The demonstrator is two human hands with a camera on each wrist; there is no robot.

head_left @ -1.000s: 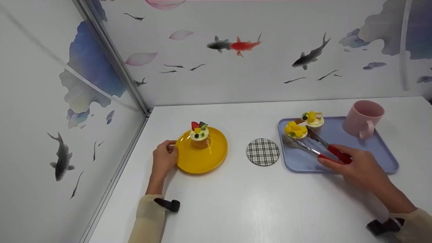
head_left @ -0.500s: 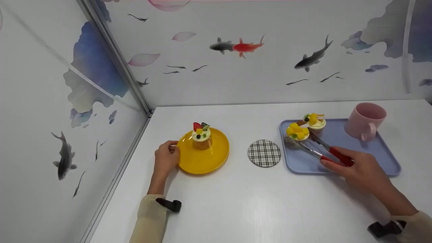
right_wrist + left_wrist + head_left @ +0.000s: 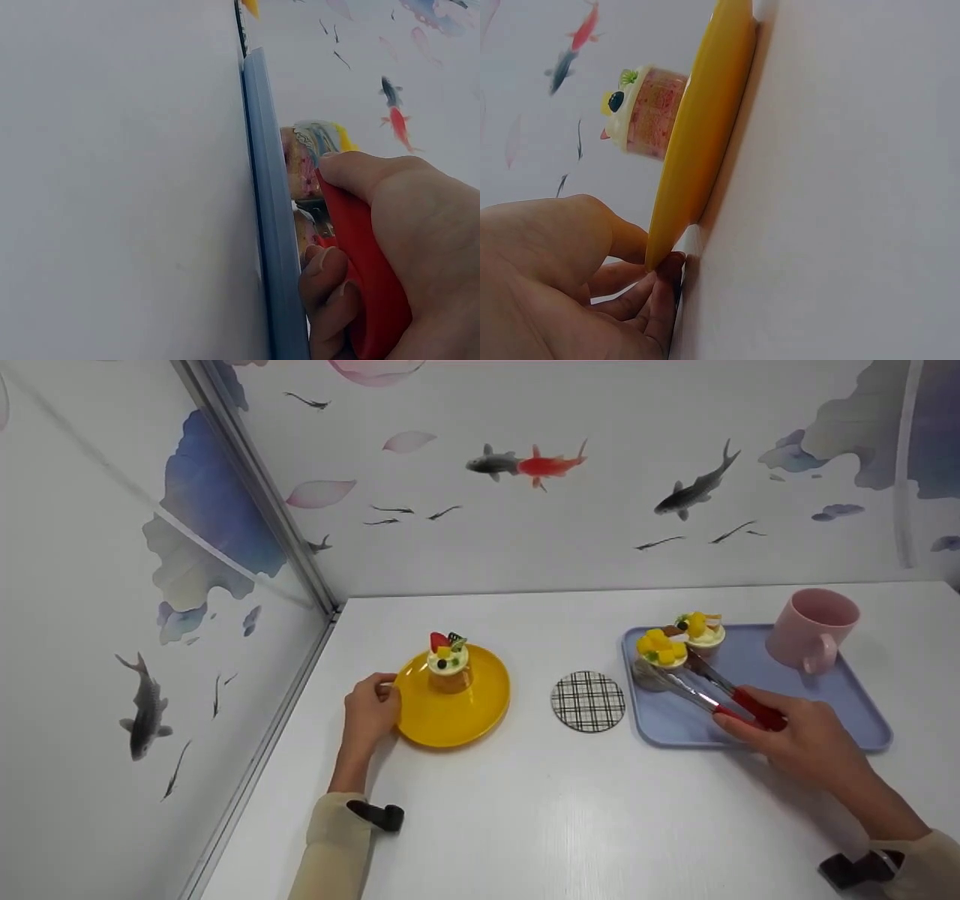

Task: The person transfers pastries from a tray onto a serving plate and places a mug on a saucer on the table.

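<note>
White surface (image 3: 555, 817): toward its right edge, a blue tray (image 3: 679, 726). Near the tray's left edge, the front mango-topped cupcake (image 3: 663, 651) lies leftward of and beyond the right hand (image 3: 814, 739), the nearer one; tongs (image 3: 705, 703), long axis toward it, are held in a curled grip, tips spread astride. Left hand (image 3: 371, 711): pinching the yellow plate (image 3: 450, 721), near the surface's left edge. Count: one tray, one plate, one pair of tongs, one pink mug (image 3: 802, 630), one plaid coaster (image 3: 589, 702), three cupcakes (image 3: 450, 666).

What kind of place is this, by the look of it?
Probably an indoor booth or partitioned corner: fish-patterned wall panels meet at a metal corner post, and a white table stands before them.
</note>
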